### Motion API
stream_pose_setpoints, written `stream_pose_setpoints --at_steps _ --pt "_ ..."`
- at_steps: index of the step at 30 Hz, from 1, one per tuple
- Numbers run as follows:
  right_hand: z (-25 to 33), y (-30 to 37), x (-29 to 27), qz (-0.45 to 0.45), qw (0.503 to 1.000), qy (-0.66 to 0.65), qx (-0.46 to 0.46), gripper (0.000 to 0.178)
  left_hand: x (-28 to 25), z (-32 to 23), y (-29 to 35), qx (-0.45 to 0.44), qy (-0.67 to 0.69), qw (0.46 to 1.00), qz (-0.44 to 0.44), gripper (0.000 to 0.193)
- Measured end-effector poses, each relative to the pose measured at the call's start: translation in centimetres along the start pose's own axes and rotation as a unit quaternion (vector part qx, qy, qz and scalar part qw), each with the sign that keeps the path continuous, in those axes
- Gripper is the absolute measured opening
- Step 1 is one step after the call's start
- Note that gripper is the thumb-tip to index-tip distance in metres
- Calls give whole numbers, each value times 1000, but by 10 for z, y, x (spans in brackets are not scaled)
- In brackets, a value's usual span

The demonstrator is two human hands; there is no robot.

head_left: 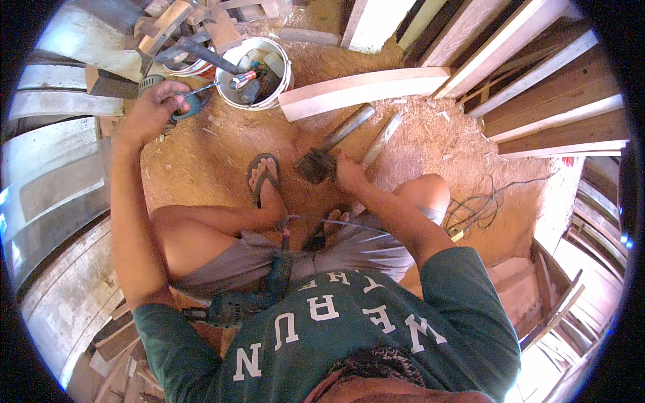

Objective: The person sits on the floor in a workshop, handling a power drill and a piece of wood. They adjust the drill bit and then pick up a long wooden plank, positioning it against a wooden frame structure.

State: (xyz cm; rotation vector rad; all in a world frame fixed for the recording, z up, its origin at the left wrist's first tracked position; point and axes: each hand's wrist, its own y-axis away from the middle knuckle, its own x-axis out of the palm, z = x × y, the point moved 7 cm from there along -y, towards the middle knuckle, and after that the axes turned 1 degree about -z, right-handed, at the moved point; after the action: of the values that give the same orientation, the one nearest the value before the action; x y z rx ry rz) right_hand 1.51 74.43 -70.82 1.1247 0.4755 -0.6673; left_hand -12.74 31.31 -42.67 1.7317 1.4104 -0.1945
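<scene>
My left hand (158,107) is raised at the far left, pinching a thin spiral drill bit (204,88) that points right toward the bucket's rim. Just beyond those fingers, a teal power tool (193,107) rests on the ground, partly covered by the hand. In front of me my right hand (350,173) is closed at the black head of a mallet (314,166), whose handle slants away to the upper right; some of its fingers are hidden. Across my lap lies a blue-green power drill (252,299).
A white bucket (287,84) with tools and containers stands ahead, a hammer (208,55) across its rim. A curved plank (363,91) lies to its right. Wood offcuts (222,30) pile up behind. Boards (517,47) lean at right, near a coiled cord (480,208). Shavings cover the ground.
</scene>
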Motion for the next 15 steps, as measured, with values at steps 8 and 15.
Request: stream_pose_setpoints --at_steps 8,15 --pt "12 18 3 -13 998 60 -10 41 -1 18 0 5 43 999 -2 22" --pt "-3 6 13 37 998 44 32 23 -3 18 -3 17 17 1000 8 23"
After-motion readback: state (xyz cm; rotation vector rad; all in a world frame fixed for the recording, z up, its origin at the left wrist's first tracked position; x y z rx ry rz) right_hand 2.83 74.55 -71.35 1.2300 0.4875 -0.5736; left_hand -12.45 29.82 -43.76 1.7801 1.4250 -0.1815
